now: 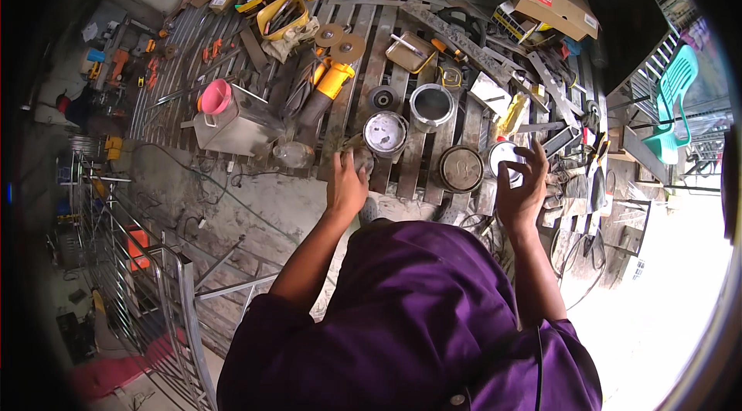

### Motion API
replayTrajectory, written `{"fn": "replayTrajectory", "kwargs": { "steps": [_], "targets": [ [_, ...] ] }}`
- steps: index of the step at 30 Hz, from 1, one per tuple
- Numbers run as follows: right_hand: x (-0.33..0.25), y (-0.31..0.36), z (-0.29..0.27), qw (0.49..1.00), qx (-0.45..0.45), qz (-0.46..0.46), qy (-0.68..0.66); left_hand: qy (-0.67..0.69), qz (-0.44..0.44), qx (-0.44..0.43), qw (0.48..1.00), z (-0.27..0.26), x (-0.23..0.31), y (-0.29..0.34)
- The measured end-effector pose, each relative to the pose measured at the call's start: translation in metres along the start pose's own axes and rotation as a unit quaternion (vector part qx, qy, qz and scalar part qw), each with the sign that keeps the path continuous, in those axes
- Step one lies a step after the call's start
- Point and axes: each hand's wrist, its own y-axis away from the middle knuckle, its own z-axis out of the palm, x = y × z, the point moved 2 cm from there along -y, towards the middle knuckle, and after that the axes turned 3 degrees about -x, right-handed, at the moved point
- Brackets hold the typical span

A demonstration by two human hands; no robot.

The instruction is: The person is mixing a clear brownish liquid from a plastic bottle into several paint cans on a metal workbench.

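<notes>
My left hand (347,181) is at the near edge of the slatted metal table (379,27), its fingers curled against a small grey thing (363,160) that I cannot make out. Just beyond it stands a round tin (385,133) with a whitish, smeared top. Farther right is an open tin (432,106) with a grey inside. A closed tin with a brown, stained lid (461,169) sits between my hands. My right hand (521,187) is raised with thumb and fingers apart, in front of a white round tin (506,154). It partly hides that tin.
A pink cup (216,96) rests on a metal box (241,123), near a clear bottle (294,154). Beyond lie a yellow-bodied angle grinder (335,81), brown discs (348,48), a tray (410,52) and a cardboard box (553,1). Metal railings (166,279) stand at lower left; a green chair (675,102) is at right.
</notes>
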Motion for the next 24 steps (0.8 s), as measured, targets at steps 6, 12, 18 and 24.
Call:
{"fn": "replayTrajectory", "kwargs": {
  "steps": [6, 12, 18, 24],
  "targets": [
    [-0.086, 0.010, 0.046, 0.988, -0.096, -0.124, 0.003, -0.047, 0.037, -0.057, 0.997, -0.041, -0.010, -0.016],
    [-0.136, 0.030, 0.116, 0.808, -0.358, 0.213, -0.418, 0.067, 0.302, 0.061, 0.949, -0.134, 0.074, 0.002],
    [-0.157, 0.037, 0.130, 0.768, -0.310, 0.333, -0.452, 0.025, 0.412, 0.053, 0.909, -0.136, 0.068, -0.003],
    [-0.147, 0.054, 0.132, 0.763, -0.265, 0.342, -0.479, 0.026, 0.488, -0.012, 0.872, -0.144, 0.062, -0.008]
  ]
}}
